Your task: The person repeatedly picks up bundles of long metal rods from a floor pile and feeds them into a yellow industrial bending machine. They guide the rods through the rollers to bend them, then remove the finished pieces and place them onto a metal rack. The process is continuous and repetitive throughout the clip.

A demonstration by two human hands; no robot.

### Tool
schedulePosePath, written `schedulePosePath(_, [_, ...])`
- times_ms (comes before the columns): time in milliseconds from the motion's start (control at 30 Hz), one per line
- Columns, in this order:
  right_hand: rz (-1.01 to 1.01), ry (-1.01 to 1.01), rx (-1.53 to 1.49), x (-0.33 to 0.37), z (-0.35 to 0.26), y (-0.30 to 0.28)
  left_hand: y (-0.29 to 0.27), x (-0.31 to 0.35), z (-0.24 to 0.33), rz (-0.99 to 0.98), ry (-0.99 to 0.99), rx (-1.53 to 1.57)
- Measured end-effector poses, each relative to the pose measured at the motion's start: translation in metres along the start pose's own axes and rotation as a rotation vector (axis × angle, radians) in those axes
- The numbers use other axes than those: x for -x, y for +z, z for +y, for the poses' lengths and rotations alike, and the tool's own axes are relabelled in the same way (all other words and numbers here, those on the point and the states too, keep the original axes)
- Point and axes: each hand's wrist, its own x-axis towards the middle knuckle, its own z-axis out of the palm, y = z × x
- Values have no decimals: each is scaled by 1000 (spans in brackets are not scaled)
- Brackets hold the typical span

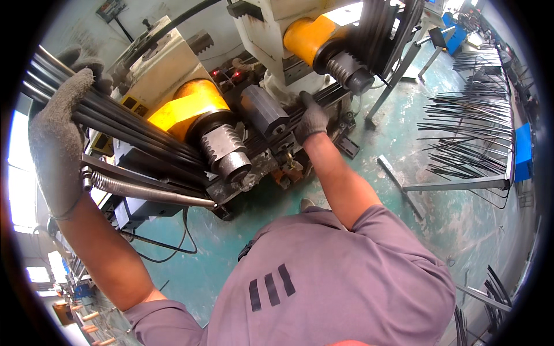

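Apparently, the step in hand is steadying a bundle of dark rods (pixel 138 131), slanting inward from 10 o'clock beside the yellow housing (pixel 187 111) of a machine (pixel 158 72), with the gloved left hand (pixel 56 135) wrapped round its outer stretch, while the gloved right hand (pixel 313 120), at 1 o'clock, lies against dark bars (pixel 333 94), its grip too hidden to tell. The next move seems to call for holding the bundle together and in line. Scuffed teal floor (pixel 401 127) runs toward 3 o'clock, where a metal rack (pixel 456 184) bears thin rods (pixel 470 111), and a pale wall (pixel 153 12) stands at 11 o'clock.
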Motion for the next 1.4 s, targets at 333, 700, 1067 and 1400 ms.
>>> schedulePosePath(333, [-54, -16, 76, 3, 1, -14, -9, 3, -10, -93, -131, 2])
schedulePosePath(700, [-36, 73, 35, 1, -2, -12, -10, 6, -11, -110, -207, 73])
schedulePosePath(1067, [-22, 147, 17, 16, -12, -7, -1, 12, 23, -91, -290, -60])
schedulePosePath(1400, [-187, 281, -1, -14, -4, -36, 1, 7, 45, -201, -230, -164])
